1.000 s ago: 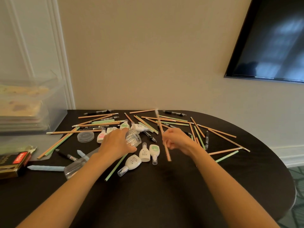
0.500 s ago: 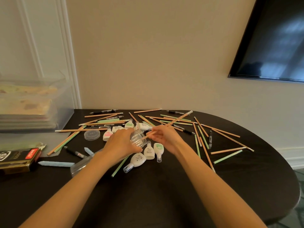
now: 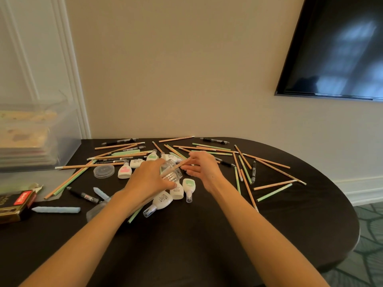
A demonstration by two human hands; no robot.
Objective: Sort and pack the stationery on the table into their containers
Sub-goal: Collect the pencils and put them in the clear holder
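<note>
My left hand [image 3: 150,180] grips a clear plastic tube container [image 3: 171,171], lying on its side with its mouth toward the right. My right hand [image 3: 202,167] pinches an orange pencil [image 3: 180,165] whose front half is inside the container's mouth. The container's long body runs back under my left forearm and is mostly hidden. Several orange and green pencils [image 3: 267,161], black pens [image 3: 215,140] and white correction-tape bottles [image 3: 188,186] lie scattered over the black table [image 3: 186,245].
A clear round lid [image 3: 104,171] lies left of my hands. Two light-blue chalk sticks [image 3: 56,209] and a dark box with a red label [image 3: 18,204] sit at the left edge. A clear storage bin [image 3: 37,137] stands at the back left. The wall runs behind the table.
The right hand swung the orange pencil from upright to pointing left, then slid it into the mouth of the container held by the left hand.
</note>
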